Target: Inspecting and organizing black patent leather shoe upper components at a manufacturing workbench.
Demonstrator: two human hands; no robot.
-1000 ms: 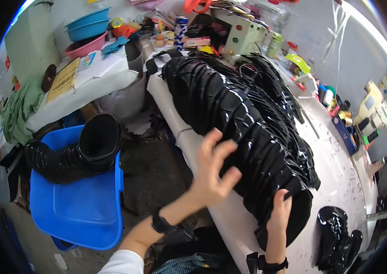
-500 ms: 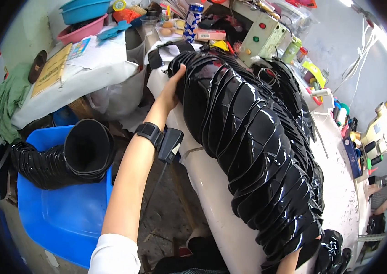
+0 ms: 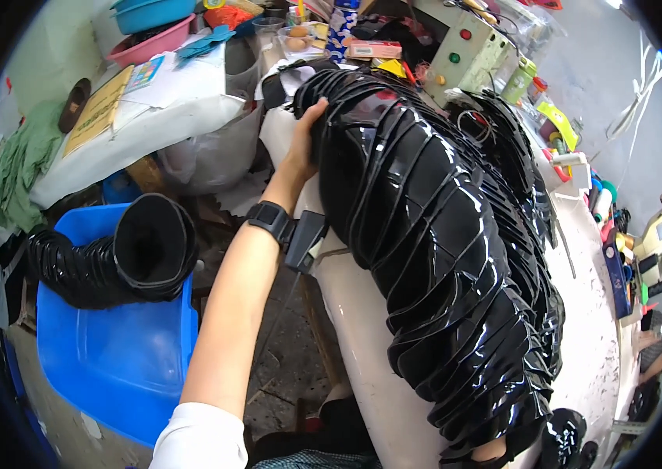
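While a blue tub carries a curved black stack across its far part, a long row of glossy, overlapping black pieces slants over the pale table, between the person's hands. The left hand meets the far end, thumb showing, the right hand the near end, mostly covered; neither grip can be made out.

Left hand has reached the far end of the black stack; right hand now mostly hidden.
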